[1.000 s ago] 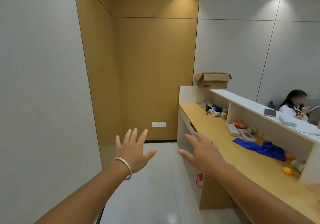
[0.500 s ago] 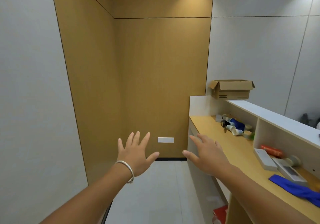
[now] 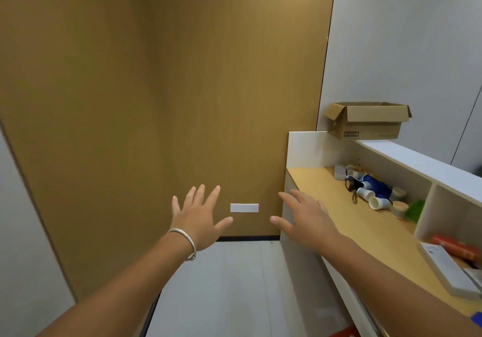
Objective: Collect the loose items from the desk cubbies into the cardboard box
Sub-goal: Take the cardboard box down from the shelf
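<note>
An open cardboard box [image 3: 370, 125] stands on the white top ledge [image 3: 407, 159] of the desk at the far end. Below it, the far cubby holds a heap of paper cups [image 3: 375, 198], a blue item [image 3: 375, 184], a black strap and a green thing [image 3: 414, 210]. In the nearer cubby lie a red book [image 3: 456, 249] and a flat white box [image 3: 448, 271]. My left hand [image 3: 199, 215], with a silver bangle, is spread open in the air over the floor. My right hand [image 3: 305, 219] is spread open above the desk's left edge, holding nothing.
The wooden desk surface [image 3: 339, 214] runs along the right. A wood-panelled wall with a white socket plate [image 3: 244, 207] closes the aisle ahead. A grey wall stands on the left. The pale floor [image 3: 229, 292] lies between.
The view has moved forward and turned left along the desk; the far cubby and box look nearer, and the blue cloth has almost left the frame. Both hands stay spread and empty.
</note>
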A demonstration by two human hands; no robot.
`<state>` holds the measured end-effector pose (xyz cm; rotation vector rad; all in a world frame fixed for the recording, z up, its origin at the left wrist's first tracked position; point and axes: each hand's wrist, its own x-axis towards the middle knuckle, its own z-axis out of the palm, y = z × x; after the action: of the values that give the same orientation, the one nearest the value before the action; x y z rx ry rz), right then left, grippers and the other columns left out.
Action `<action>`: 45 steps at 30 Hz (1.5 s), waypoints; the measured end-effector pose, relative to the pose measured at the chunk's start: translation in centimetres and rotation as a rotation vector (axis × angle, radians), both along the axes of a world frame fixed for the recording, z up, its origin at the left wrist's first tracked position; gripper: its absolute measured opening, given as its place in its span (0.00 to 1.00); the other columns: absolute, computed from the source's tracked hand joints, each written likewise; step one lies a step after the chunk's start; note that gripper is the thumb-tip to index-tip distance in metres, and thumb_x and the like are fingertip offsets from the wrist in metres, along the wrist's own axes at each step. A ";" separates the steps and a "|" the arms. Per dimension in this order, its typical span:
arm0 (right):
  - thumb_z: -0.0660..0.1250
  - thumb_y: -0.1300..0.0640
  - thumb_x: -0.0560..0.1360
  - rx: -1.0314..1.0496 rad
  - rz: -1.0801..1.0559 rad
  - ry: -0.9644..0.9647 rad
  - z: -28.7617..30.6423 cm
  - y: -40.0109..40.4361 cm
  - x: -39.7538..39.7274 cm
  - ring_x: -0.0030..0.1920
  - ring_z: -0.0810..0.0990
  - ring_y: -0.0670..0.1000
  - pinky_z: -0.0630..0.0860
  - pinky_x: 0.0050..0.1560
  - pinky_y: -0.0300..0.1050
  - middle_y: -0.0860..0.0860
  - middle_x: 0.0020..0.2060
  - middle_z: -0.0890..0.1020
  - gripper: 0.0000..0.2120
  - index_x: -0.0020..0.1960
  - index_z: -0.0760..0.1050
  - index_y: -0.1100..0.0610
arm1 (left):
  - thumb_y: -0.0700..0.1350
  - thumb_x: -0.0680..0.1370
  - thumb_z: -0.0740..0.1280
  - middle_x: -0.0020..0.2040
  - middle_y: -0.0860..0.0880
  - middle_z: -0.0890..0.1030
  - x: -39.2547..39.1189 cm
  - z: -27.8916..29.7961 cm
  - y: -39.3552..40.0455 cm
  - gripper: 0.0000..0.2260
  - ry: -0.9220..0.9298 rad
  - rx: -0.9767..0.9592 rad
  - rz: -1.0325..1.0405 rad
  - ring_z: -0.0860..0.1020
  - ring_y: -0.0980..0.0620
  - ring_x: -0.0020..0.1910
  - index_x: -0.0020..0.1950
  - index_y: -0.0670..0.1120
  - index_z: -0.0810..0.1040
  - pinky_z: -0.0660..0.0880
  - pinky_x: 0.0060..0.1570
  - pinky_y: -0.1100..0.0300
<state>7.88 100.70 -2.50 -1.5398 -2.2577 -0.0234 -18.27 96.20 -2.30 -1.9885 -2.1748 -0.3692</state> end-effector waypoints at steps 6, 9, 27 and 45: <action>0.55 0.32 0.75 0.015 -0.021 0.014 0.4 13.3 -4.8 0.75 0.57 0.49 0.54 0.75 0.58 0.47 0.75 0.61 0.33 0.76 0.56 0.44 | 0.72 0.72 0.49 0.79 0.49 0.47 -5.0 0.4 14.4 0.37 -0.003 0.038 -0.044 0.43 0.49 0.77 0.77 0.60 0.42 0.41 0.71 0.38; 0.57 0.33 0.75 0.044 -0.042 0.049 1.1 19.0 -7.1 0.75 0.59 0.48 0.55 0.74 0.57 0.46 0.75 0.63 0.32 0.76 0.58 0.44 | 0.72 0.72 0.48 0.79 0.49 0.47 -7.3 0.9 21.0 0.37 -0.009 0.043 -0.065 0.42 0.49 0.77 0.77 0.60 0.42 0.41 0.71 0.38; 0.58 0.33 0.75 0.029 -0.043 0.076 -0.8 54.5 -10.0 0.74 0.59 0.49 0.55 0.74 0.57 0.47 0.75 0.63 0.32 0.76 0.57 0.42 | 0.72 0.73 0.49 0.79 0.49 0.45 -9.8 -0.2 55.5 0.36 -0.013 0.001 -0.059 0.41 0.50 0.77 0.77 0.60 0.41 0.40 0.72 0.39; 0.58 0.34 0.76 0.022 -0.138 0.044 0.1 82.8 -5.5 0.74 0.61 0.51 0.58 0.73 0.56 0.48 0.75 0.63 0.32 0.76 0.58 0.44 | 0.72 0.72 0.52 0.79 0.49 0.46 -5.4 -0.6 86.7 0.37 -0.107 -0.018 -0.175 0.42 0.50 0.77 0.77 0.61 0.43 0.41 0.72 0.40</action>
<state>2.34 183.50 -2.44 -1.6651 -2.1066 -0.0528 -23.65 182.95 -2.88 -2.2248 -2.0764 -0.4927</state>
